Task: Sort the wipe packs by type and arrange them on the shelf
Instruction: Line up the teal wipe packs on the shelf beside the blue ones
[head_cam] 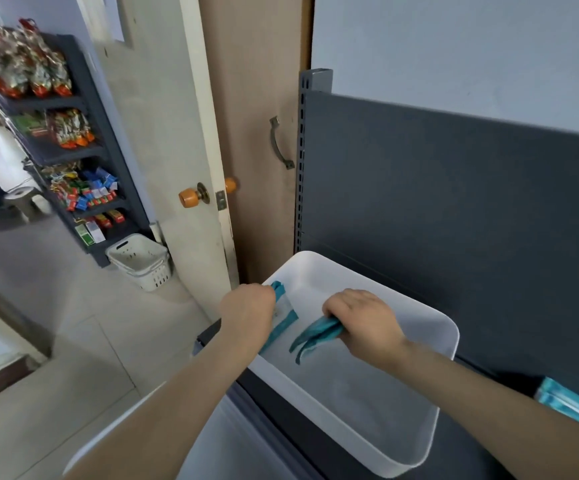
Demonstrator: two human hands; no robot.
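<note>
Head view, so working outward from the body: closest in, at the right edge of the frame, a small stack of flat teal wipe packs (572, 407) already lies on the dark grey metal shelf (468, 448). Just left of it sits a white rectangular plastic bin (333, 407), also on the shelf, and both arms reach into it.

Deeper in the bin, the left hand (248, 313) is curled round a flat teal-and-white wipe pack (286, 315) right against the bin's left wall. Its long axis runs roughly toward and away from the person. The right hand (360, 318) is fisted on a soft teal wipe bundle (315, 336) mid-bin, with the loose end trailing down-left from the fist. It looks like two packs pinched together, but I can't say for sure.

What matters, I'd say: the shelf stack lies to the right of both hands and nearer the body, and the right hand is clearly the closer one, with only the bin's right rim between. So I'd guess the right-hand bundle goes over first if it's the same type, and the left pack has the whole bin to cross. Behind it all is the shelf's grey back panel (454, 202).
</note>
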